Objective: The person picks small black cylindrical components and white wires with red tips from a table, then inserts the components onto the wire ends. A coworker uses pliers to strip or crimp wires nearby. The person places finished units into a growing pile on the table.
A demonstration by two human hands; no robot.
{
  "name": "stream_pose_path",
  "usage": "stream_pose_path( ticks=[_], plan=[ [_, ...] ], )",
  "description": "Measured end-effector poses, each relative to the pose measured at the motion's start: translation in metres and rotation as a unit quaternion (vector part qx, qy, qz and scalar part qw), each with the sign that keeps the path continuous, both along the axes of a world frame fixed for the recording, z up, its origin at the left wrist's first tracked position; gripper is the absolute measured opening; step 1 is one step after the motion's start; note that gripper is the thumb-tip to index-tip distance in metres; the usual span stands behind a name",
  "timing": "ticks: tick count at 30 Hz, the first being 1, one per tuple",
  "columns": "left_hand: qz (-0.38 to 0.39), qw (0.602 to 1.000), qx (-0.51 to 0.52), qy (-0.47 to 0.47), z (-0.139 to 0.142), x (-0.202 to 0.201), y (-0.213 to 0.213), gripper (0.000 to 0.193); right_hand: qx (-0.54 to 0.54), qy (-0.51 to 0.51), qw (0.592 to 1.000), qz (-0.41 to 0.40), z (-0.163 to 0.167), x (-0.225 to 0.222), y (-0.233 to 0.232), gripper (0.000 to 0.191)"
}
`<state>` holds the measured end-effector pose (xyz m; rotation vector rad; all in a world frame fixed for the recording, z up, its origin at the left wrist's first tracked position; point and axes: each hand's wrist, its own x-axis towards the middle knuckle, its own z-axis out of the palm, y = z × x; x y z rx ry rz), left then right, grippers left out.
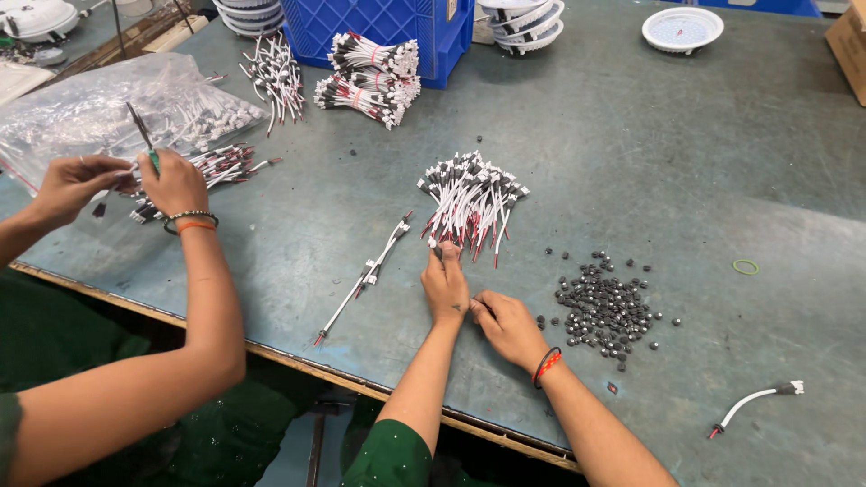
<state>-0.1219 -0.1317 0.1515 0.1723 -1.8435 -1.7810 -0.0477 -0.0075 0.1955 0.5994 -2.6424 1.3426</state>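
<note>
My left hand [446, 287] reaches forward on the grey-green table [686, 180], its fingertips pinched on the near end of a white wire at the edge of a fanned pile of white and red wires with black connectors [474, 194]. My right hand [507, 326], with a red and black wristband, lies just right of it with the fingers curled inward towards the left hand. What those fingers hold is hidden. A scatter of small black beads [609, 307] lies right of my right hand.
A few joined wires [365, 275] lie left of my hands, and one loose wire [753, 403] at the near right. A co-worker's hands [171, 185] work with a thin tool beside a plastic bag of wires [99, 108]. Behind stand a blue crate [379, 27], wire bundles [370, 77], white round lamps [681, 27] and a green rubber band [745, 267].
</note>
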Motion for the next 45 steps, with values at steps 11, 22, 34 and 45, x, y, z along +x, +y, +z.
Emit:
stream_pose_path(
  ticks=[11, 22, 34, 45],
  plan=[
    [-0.002, 1.0, 0.003, 0.012, 0.004, 0.002, 0.0, 0.044, 0.004, -0.006, 1.0, -0.002, 0.001, 0.001, 0.0, 0.023],
    [-0.006, 1.0, 0.007, 0.012, 0.001, -0.001, -0.001, 0.042, 0.017, -0.007, 1.0, -0.003, -0.002, -0.004, 0.001, 0.024],
    [-0.175, 0.935, 0.31, 0.008, -0.005, -0.024, -0.026, 0.036, -0.014, -0.012, 1.0, -0.023, 0.003, -0.017, -0.024, 0.021],
    [-0.19, 0.85, 0.491, 0.018, -0.02, -0.052, -0.087, 0.048, 0.152, 0.088, 0.98, -0.099, -0.006, -0.021, -0.101, 0.026]
  ],
)
